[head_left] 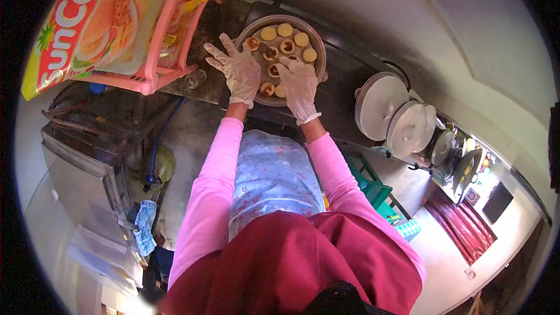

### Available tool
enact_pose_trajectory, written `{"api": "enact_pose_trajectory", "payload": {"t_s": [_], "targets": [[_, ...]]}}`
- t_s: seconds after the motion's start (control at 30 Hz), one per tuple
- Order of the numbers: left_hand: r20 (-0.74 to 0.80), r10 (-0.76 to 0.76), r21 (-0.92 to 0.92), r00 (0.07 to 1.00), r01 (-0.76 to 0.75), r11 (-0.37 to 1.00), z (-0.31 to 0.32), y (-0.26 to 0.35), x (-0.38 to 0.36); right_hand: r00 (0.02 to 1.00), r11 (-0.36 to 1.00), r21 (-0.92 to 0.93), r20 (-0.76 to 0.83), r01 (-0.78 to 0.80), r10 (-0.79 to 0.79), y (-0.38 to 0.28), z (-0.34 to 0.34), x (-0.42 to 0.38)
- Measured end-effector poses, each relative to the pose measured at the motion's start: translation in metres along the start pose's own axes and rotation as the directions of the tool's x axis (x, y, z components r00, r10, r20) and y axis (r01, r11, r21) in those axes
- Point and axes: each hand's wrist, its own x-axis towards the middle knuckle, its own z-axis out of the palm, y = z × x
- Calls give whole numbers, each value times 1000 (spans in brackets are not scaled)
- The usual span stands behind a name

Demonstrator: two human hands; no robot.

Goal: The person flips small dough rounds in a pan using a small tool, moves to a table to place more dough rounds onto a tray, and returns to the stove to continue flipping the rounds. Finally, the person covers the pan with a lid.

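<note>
A round pan [320, 41] holds several small round pastries; some are plain and pale like this pastry [284, 30], others have dark brown filling on top like this filled pastry [287, 46]. My left hand [240, 74], in a clear plastic glove, is at the pan's left rim with its fingers spread and nothing in them. Over the right part of the pan is my right hand [301, 86], gloved too, its fingers bent together down at the pastries. What its fingertips hold, if anything, is hidden.
A pink rack [153, 79] with a SunCo bag [96, 23] stands at the left. A small glass jar [195, 78] sits beside it. Several metal lids [382, 108] hang at the right. A green crate [373, 189] is lower right.
</note>
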Motion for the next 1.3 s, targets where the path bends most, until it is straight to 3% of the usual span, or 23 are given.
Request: {"api": "enact_pose_trajectory", "payload": {"t_s": [0.1, 0.17, 0.2, 0.3, 0.4, 0.5, 0.6, 0.73, 0.8, 0.83, 0.9, 1.0, 1.13, 1.2, 1.3], "targets": [[47, -4, -18, 999, 5, 1000, -7, 9, 9, 987, 996, -52, -136, 75, -81, 0, -7, 2], [-54, 80, -43, 995, -82, 996, 4, 11, 17, 974, 998, -11, -219, 63, -64, 10, -10, 10], [-107, 121, -54, 987, -127, 990, 5, 13, 22, 989, 993, -113, -145, 18, -34, -2, -20, 12], [76, 106, 124, 992, -114, 986, 2, 23, 32, 976, 967, -216, -133, 139, -170, 10, -14, 20], [220, 113, 178, 969, -154, 972, -7, 28, 38, 989, 993, -76, -110, 93, -101, 13, -8, 22], [91, 138, 148, 986, -150, 978, 6, 27, 37, 970, 977, -84, -135, 194, -204, 19, -10, 19], [57, 131, 126, 990, -137, 982, 4, 21, 32, 991, 983, 181, -131, 42, -19, 12, -17, 10], [-8, 59, 27, 998, -59, 998, 4, 16, 26, 984, 992, 21, -133, 126, -122, 12, -22, 16], [-79, 83, -47, 993, -86, 995, 6, 15, 25, 987, 995, -8, -123, 99, -99, 8, -20, 20], [-113, 93, -85, 989, -103, 991, 6, 16, 25, 978, 986, -66, -133, 155, -163, 10, -18, 21], [-23, 110, -8, 994, -110, 994, 5, 23, 28, 945, 947, -183, -146, 265, -293, 13, -18, 23], [12, 141, -38, 990, -141, 989, 0, 24, 31, 945, 988, -29, -289, 151, -153, 14, -24, 25], [-19, 214, -3, 977, -214, 977, 10, 39, 41, 969, 998, 17, -241, 58, -52, 32, -28, 37], [-64, 236, -29, 970, -239, 971, 16, 44, 45, 977, 996, -46, -195, 76, -84, 29, -32, 42], [-54, 252, -101, 966, -256, 961, 14, 51, 47, 985, 998, 17, -162, 59, -56, 26, -33, 45]]}}
